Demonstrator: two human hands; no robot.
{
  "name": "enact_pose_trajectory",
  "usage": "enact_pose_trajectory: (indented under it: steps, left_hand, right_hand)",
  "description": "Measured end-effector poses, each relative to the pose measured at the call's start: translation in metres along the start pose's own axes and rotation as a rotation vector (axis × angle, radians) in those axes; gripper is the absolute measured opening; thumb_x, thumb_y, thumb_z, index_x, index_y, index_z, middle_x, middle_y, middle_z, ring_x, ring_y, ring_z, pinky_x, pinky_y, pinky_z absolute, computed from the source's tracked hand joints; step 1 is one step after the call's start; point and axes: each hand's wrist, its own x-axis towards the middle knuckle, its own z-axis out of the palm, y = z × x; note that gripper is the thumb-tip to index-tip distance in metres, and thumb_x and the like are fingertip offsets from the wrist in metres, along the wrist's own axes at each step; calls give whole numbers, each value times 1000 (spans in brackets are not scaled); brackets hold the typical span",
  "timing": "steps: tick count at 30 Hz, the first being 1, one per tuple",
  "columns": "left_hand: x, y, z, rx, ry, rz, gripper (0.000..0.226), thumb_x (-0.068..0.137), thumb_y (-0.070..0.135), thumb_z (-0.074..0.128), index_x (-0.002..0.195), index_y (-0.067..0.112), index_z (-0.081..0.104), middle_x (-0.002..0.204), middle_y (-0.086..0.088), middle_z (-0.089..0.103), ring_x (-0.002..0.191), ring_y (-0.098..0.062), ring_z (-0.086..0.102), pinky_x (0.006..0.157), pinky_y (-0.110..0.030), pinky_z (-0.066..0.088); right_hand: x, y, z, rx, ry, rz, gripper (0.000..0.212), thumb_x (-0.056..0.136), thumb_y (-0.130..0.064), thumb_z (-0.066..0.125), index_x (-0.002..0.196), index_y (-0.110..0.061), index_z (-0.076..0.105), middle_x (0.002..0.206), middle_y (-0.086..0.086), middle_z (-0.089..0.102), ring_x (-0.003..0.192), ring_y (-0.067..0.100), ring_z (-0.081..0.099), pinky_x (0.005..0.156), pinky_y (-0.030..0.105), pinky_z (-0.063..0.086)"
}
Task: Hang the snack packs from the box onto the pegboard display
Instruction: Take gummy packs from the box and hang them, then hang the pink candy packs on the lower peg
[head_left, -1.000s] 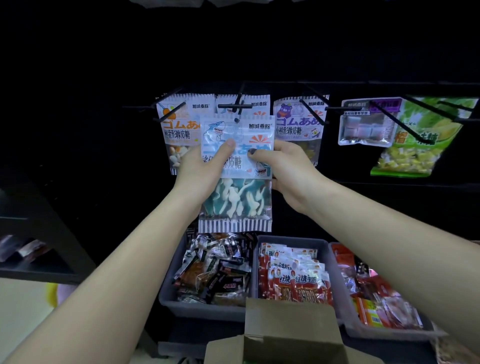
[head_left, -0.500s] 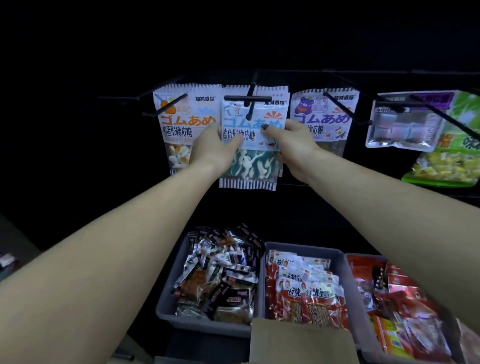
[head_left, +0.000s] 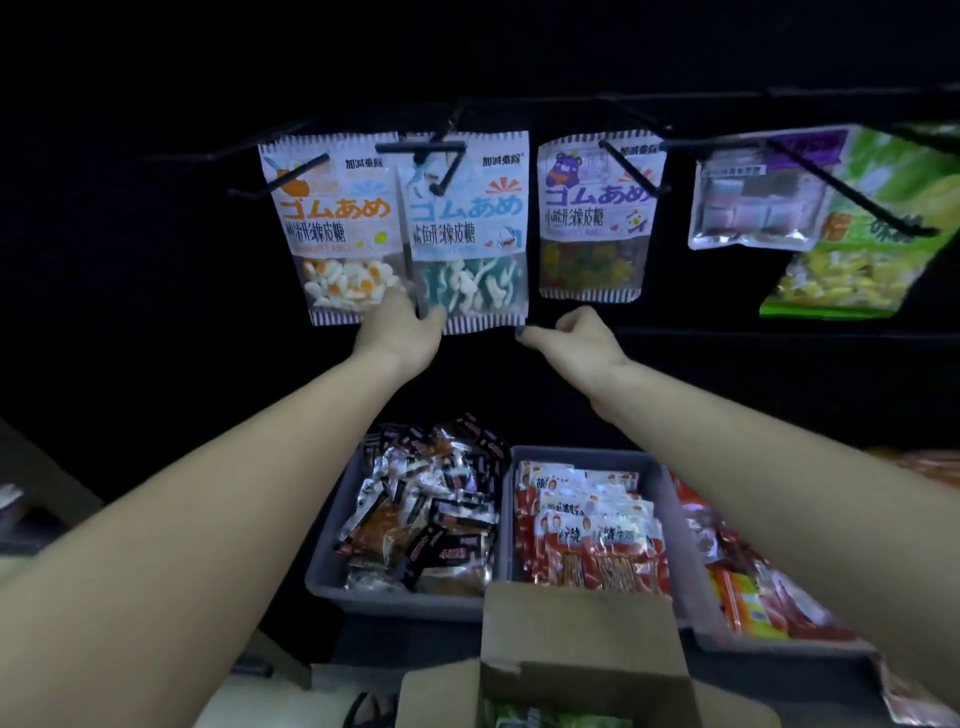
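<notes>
Head view: five snack packs on pegboard pegs; shark pack (head_left: 467, 228) hung second from left. Three grey bins (head_left: 395, 597) below, cardboard box (head_left: 582, 644) nearest. Left hand (head_left: 400, 327) fingers touch shark pack bottom; right hand (head_left: 576, 338) fingers loosely curled, empty.

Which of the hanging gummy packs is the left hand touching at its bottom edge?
The blue shark pack, between the orange egg pack and the purple bear pack; left hand.
</notes>
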Motion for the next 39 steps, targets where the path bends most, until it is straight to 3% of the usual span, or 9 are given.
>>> enact_pose_trajectory:
  steps: [6, 8, 12, 14, 17, 20, 26, 30, 39]
  left_hand:
    - [-98, -79, 55, 61, -200, -20, 36, 101, 41, 64, 120, 13, 51, 101, -4, 67, 91, -23, 63, 77, -34, 48]
    - [-137, -113, 84, 85, -320, 6, 34, 99, 37, 68, 121, 16, 52, 111, -5, 69, 100, -24, 66, 89, -39, 55]
    - [-188, -160, 120, 325, -634, 118, 48, 98, 36, 68, 139, 20, 48, 131, -5, 65, 118, -24, 65, 96, -40, 54]
    - [-196, -163, 133, 397, -731, 180, 58, 98, 41, 67, 148, 25, 42, 143, -5, 60, 126, -24, 60, 101, -40, 52]
    - [-201, -161, 153, 491, -807, 297, 63, 100, 40, 65, 155, 28, 36, 158, -1, 44, 139, -24, 48, 110, -43, 45]
    - [-204, -168, 166, 634, -867, 398, 66, 99, 32, 67, 157, 30, 35, 165, 0, 33, 147, -26, 36, 115, -46, 40]
    - [-192, -183, 173, 633, -890, 438, 69, 98, 12, 62, 157, 33, 34, 161, 3, 39, 144, -24, 36, 114, -43, 40]
    - [-187, -190, 179, 608, -861, 466, 67, 99, -4, 47, 155, 31, 39, 152, -1, 47, 139, -27, 42, 109, -40, 42]
    - [-181, -193, 190, 604, -810, 488, 57, 99, -1, 48, 144, 34, 46, 135, 0, 55, 120, -25, 55, 92, -38, 49]
  right_hand:
    - [-82, 103, 9, -106, -93, 101, 26, 92, -24, 70, 112, -13, 58, 90, 8, 69, 81, 24, 66, 75, 41, 54]
    - [-109, 137, 13, -193, -174, 99, 6, 93, -17, 67, 96, -14, 63, 75, 4, 69, 70, 19, 67, 72, 36, 55]
    - [-153, 192, 22, -293, -430, 85, 5, 97, -15, 66, 91, -15, 67, 68, -4, 63, 54, 3, 61, 54, 14, 45]
    - [-166, 219, 31, -312, -540, 112, 7, 95, -14, 67, 89, -16, 66, 65, -7, 61, 58, 7, 60, 56, 16, 44]
    - [-172, 255, 50, -444, -677, 146, 11, 91, -15, 71, 100, -19, 66, 79, -8, 62, 75, 11, 61, 66, 24, 46]
    - [-171, 287, 67, -570, -824, 198, 41, 90, -19, 73, 129, -18, 60, 104, -2, 63, 99, 17, 61, 81, 28, 49]
    - [-149, 341, 92, -649, -906, 282, 73, 88, -26, 75, 152, -26, 41, 134, 5, 60, 119, 23, 60, 100, 34, 51]
    - [-139, 370, 108, -712, -913, 271, 106, 81, -30, 82, 164, -31, 16, 157, 8, 41, 139, 30, 46, 113, 42, 44]
    - [-128, 422, 128, -825, -899, 169, 93, 86, -42, 77, 162, -30, 24, 165, 6, 28, 149, 36, 25, 121, 46, 31]
